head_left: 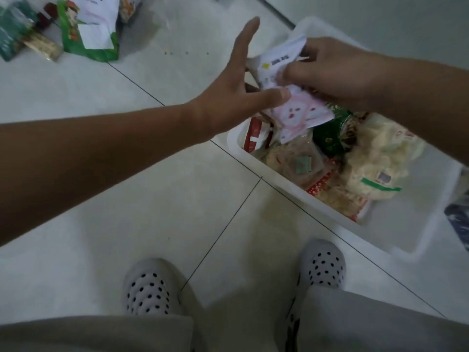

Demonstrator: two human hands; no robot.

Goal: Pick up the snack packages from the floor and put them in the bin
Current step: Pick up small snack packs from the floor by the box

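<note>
Packets [368,158] crowd the bin [411,219]; you can reach freely across the bare floor [152,199] toward the far-left pile [83,34].

We see a crumpled white-and-pink snack package [299,107] held over the far-left end of the white bin [418,219], gripped in the right hand [337,72]. The rectangular bin stands on the floor [177,224], already holding a red pack [253,133] upright in its left corner, a dark green pack [330,141] and a clear bag of pale puffs [375,158]. Well apart on the floor lie a green-and-white bag [88,39] and a teal pack [10,39].
</note>
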